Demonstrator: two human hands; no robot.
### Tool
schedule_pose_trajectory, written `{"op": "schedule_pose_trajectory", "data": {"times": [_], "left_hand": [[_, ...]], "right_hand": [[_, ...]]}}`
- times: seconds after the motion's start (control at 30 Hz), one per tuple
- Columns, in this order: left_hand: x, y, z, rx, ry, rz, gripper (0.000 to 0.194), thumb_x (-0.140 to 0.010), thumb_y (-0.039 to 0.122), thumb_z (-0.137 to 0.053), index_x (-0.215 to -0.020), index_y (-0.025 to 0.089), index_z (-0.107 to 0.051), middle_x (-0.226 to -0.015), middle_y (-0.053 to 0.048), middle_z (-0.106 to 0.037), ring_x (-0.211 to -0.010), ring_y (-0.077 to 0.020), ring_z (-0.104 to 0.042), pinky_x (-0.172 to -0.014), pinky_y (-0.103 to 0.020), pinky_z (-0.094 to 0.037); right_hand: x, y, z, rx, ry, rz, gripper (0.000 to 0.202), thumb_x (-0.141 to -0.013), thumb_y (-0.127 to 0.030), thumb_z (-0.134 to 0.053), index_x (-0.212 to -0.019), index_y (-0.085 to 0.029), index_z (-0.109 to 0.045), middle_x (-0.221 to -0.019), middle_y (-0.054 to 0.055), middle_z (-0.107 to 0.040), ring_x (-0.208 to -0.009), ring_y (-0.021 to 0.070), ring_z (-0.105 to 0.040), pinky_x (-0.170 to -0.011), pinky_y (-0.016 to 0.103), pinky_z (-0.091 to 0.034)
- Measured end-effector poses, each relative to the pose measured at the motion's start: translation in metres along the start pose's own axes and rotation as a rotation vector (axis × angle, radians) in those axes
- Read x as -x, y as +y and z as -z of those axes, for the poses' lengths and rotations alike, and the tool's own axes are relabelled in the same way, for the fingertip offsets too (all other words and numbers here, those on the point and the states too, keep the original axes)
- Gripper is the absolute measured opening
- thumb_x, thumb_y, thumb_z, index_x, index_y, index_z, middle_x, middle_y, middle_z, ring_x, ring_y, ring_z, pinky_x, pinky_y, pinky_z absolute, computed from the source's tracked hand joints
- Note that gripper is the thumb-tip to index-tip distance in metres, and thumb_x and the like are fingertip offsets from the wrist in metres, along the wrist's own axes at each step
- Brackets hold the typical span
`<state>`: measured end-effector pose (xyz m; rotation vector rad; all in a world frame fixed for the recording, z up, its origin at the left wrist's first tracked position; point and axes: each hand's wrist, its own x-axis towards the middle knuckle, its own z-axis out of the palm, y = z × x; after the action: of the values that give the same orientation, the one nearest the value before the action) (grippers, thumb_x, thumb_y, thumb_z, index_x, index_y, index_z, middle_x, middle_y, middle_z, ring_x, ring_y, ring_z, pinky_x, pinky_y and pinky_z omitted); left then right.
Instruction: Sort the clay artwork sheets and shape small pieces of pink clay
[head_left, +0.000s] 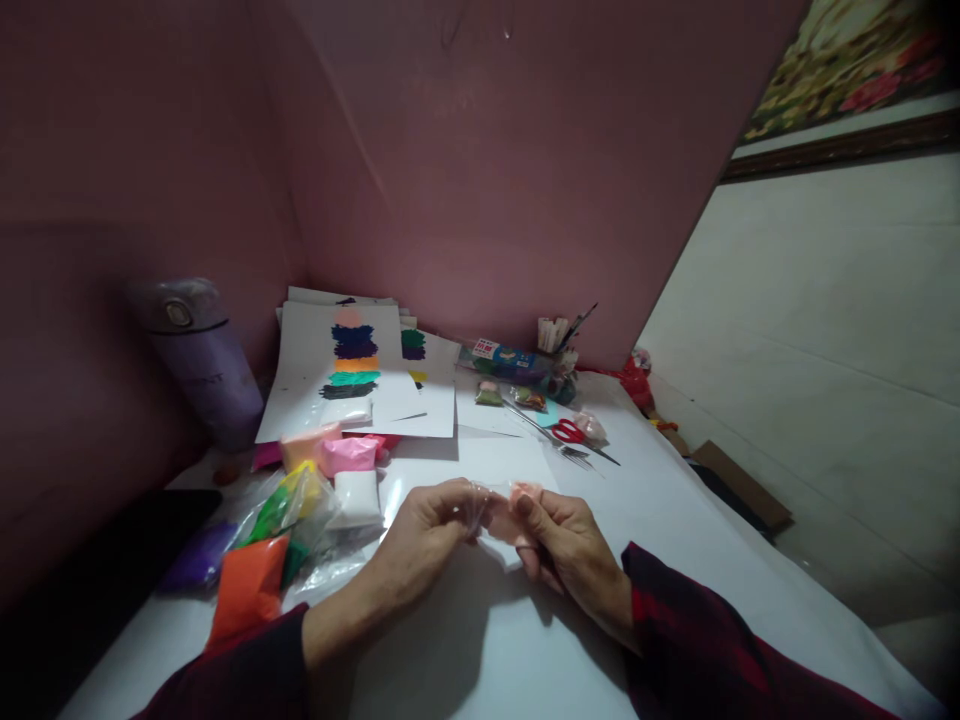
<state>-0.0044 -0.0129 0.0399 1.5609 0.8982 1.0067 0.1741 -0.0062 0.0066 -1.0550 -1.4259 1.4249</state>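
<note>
Both hands are raised over the white table [675, 560], close together. My left hand [427, 535] pinches the left end of a clear plastic bag [478, 505], its thumb and forefinger pressed together. My right hand [574, 545] grips a peach-coloured lump [523, 492] at the bag's right end, with the thumb laid over it. Part of the peach material is hidden behind the right fingers, so whether it lies inside the plastic is hard to tell. Left of my left hand lie a white packet [357, 498] and a pink packet [349, 455].
An orange packet [249, 590] and a purple packet [199, 555] lie at left, below a purple bottle [206, 370]. Painted paper sheets [300, 370] are at the back. Red-handled scissors [568, 431], a fork [574, 455] and small bags sit back right.
</note>
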Motion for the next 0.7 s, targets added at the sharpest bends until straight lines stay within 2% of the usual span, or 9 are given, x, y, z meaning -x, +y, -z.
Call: {"op": "schedule_pose_trajectory", "data": {"times": [0.1,0.23,0.33,0.4,0.57,0.7], "left_hand": [[-0.001,-0.001,0.0,0.012,0.018,-0.004,0.018,-0.075,0.02,-0.056,-0.076,0.013,-0.073,-0.066,-0.003,-0.061,-0.066,-0.0144,-0.051,-0.065,-0.027,-0.04],[0.0,-0.001,-0.002,0.019,0.03,-0.009,0.018,-0.076,0.024,-0.062,-0.087,0.016,-0.075,-0.068,-0.001,-0.063,-0.063,-0.012,-0.048,-0.064,-0.025,-0.039],[0.001,-0.002,-0.004,0.042,-0.05,0.014,0.024,-0.079,0.033,-0.064,-0.096,0.02,-0.074,-0.077,-0.002,-0.068,-0.064,-0.0114,-0.05,-0.063,-0.023,-0.04],[0.001,-0.004,-0.005,0.04,-0.082,0.019,0.023,-0.081,0.035,-0.064,-0.094,0.02,-0.075,-0.08,-0.003,-0.069,-0.065,-0.0116,-0.052,-0.062,-0.022,-0.04],[0.0,-0.012,-0.005,0.008,-0.048,0.018,0.021,-0.078,0.035,-0.066,-0.082,0.016,-0.074,-0.074,-0.003,-0.068,-0.062,-0.0111,-0.051,-0.059,-0.022,-0.04],[0.0,-0.017,-0.006,-0.005,-0.065,0.007,0.02,-0.08,0.033,-0.063,-0.079,0.014,-0.071,-0.071,-0.004,-0.067,-0.061,-0.0111,-0.05,-0.058,-0.023,-0.04]], "right_hand": [[-0.001,0.0,0.0,-0.009,-0.01,0.002,0.057,-0.083,-0.061,-0.05,-0.051,-0.015,-0.049,-0.034,-0.006,-0.039,-0.026,0.0015,-0.024,-0.028,0.017,-0.012],[-0.003,-0.001,0.002,0.021,0.013,0.021,0.057,-0.082,-0.062,-0.051,-0.05,-0.015,-0.049,-0.033,-0.005,-0.038,-0.029,0.002,-0.025,-0.031,0.017,-0.014],[-0.002,-0.001,0.002,0.035,0.024,0.034,0.054,-0.082,-0.062,-0.051,-0.055,-0.015,-0.05,-0.035,-0.005,-0.041,-0.03,0.0024,-0.026,-0.032,0.017,-0.016],[0.0,0.0,0.001,0.058,0.037,0.039,0.054,-0.083,-0.061,-0.05,-0.055,-0.015,-0.049,-0.036,-0.005,-0.041,-0.031,0.0026,-0.027,-0.033,0.017,-0.017],[0.002,0.002,0.0,0.079,0.056,0.024,0.049,-0.084,-0.058,-0.05,-0.062,-0.015,-0.052,-0.037,-0.006,-0.044,-0.031,0.0028,-0.029,-0.033,0.017,-0.019],[0.003,0.002,-0.001,0.081,0.053,0.048,0.047,-0.085,-0.056,-0.051,-0.061,-0.015,-0.053,-0.037,-0.005,-0.044,-0.032,0.0034,-0.03,-0.033,0.016,-0.02]]}}
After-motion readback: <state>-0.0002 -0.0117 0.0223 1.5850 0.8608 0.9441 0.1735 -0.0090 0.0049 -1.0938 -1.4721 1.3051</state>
